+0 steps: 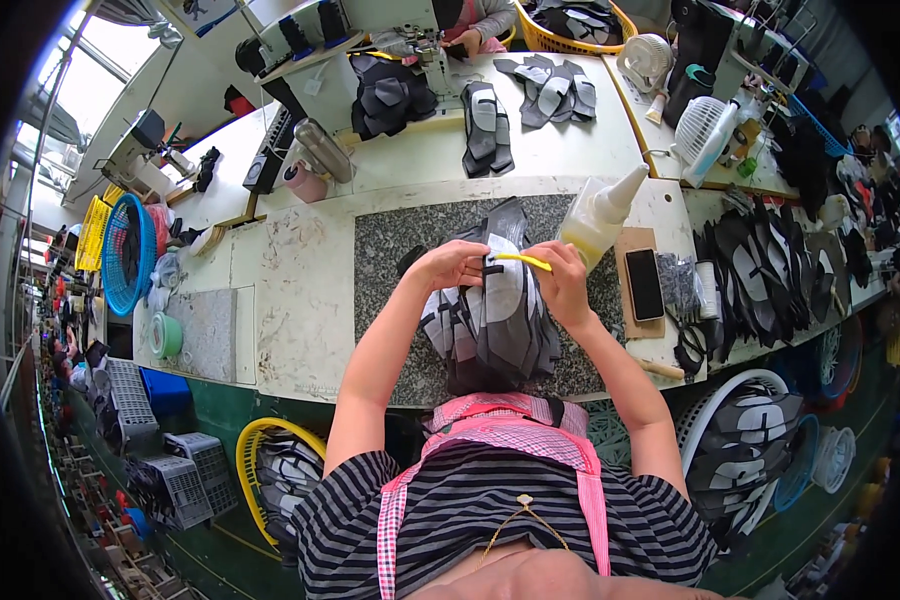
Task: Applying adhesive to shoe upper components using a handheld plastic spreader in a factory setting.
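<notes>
The right hand (567, 285) is pinching a slim yellow tool (526, 260) between thumb and fingers, with the tool pointing left over the pale top of a pile of gray and black pieces (510, 325). The left hand (455, 265) is bending its fingers at the left side of that pale top, next to a small black strip; whether it is pinching anything, I cannot tell. The pile is lying on a speckled stone slab (385, 235), at the near middle of the table (305, 300).

Just beyond the right hand, a squeeze bottle (592, 222) is standing with its white nozzle leaning right. Farther right, a black phone (645, 284) is resting on brown cardboard (633, 240), and black scissors (689, 350) are lying near a white spool (708, 292). More dark pieces (755, 275) are spreading across the right side. At the far left, a metal flask (322, 150) is standing beside a pink cup (304, 184). On the far side, a co-worker's hand (465, 42) is showing near a sewing machine (435, 75).
</notes>
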Demonstrator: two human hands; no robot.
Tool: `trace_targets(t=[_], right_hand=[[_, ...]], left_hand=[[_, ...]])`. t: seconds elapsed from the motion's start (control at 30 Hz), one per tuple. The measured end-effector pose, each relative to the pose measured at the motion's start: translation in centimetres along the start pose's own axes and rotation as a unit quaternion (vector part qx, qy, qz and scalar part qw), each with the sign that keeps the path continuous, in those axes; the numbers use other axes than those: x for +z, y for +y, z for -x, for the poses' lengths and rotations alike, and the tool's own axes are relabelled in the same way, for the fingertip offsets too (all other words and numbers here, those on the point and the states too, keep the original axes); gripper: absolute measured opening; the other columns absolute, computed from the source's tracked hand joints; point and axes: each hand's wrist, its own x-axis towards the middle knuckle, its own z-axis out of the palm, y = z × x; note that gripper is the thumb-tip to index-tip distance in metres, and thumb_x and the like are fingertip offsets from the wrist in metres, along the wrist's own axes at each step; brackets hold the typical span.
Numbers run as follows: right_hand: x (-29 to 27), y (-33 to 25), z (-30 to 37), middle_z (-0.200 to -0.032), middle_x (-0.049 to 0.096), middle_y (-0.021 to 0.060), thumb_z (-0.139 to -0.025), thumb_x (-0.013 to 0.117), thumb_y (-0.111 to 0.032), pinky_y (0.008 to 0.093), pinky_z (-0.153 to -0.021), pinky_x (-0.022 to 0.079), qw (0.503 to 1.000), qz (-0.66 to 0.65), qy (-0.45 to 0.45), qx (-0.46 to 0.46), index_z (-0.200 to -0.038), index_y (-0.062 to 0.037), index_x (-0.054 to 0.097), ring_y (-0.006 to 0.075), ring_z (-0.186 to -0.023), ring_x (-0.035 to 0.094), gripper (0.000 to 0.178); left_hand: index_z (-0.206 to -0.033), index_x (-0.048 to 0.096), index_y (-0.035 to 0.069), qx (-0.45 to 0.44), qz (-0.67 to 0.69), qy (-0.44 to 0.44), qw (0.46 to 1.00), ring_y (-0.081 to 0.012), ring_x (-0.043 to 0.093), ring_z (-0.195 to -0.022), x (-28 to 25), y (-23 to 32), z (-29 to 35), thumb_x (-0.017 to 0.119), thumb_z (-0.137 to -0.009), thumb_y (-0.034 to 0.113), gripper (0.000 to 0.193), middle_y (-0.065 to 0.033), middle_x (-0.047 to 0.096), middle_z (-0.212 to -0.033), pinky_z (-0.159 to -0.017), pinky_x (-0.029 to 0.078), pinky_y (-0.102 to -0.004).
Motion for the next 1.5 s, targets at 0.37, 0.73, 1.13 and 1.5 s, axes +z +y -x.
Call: trace_targets(t=[0.37,0.73,1.13,1.5], right_hand=[[-0.7,3.0,1.2,-0.079,0.062,0.0093,-0.09,0.06,-0.013,0.035,-0.064,0.043,0.97,-0.019,-0.049,0.238,-0.087,-0.0011,0.064,0.0253,-0.068,0.058,0.013],[-0.9,3.3,0.3,-0.065,0.053,0.0098,-0.091,0.063,-0.015,0.033,-0.053,0.036,0.974,0.053,0.05,0.216,-0.084,0.0006,0.061,0.0203,-0.054,0.046,0.017],[0.0,0.2,5.0,-0.077,0.059,0.0002,-0.096,0.059,-0.016,0.0241,-0.06,0.038,0.951,-0.041,-0.002,0.307,-0.097,0.0032,0.061,0.0059,-0.068,0.047,0.019],[0.6,1.0,5.5,-0.068,0.04,-0.0095,-0.097,0.058,-0.017,0.0209,-0.049,0.019,0.872,-0.145,0.199,0.422,-0.089,-0.0091,0.057,0.0,-0.056,0.027,0.011]], left_hand=[[-0.092,0.063,0.006,-0.02,0.013,-0.004,1.0,-0.0126,0.064,-0.069,1.8,0.7,0.7,0.061,-0.093,0.019,0.013,-0.0001,0.064,-0.078,-0.066,0.057,-0.0283],[-0.106,0.061,0.001,0.087,-0.03,-0.034,0.995,-0.011,0.067,-0.08,2.5,-1.2,4.3,0.062,-0.093,0.016,0.02,-0.0061,0.069,-0.093,-0.074,0.057,-0.027],[-0.122,0.053,0.003,0.417,0.291,0.12,0.853,-0.0219,0.069,-0.093,-8.6,-5.5,17.3,0.05,-0.098,0.013,0.026,-0.0107,0.068,-0.106,-0.081,0.058,-0.0354],[-0.103,0.057,0.01,0.424,0.346,0.336,0.767,-0.0222,0.067,-0.088,-35.0,-4.5,12.6,0.052,-0.096,0.012,0.009,-0.0062,0.067,-0.091,-0.086,0.055,-0.0394]])
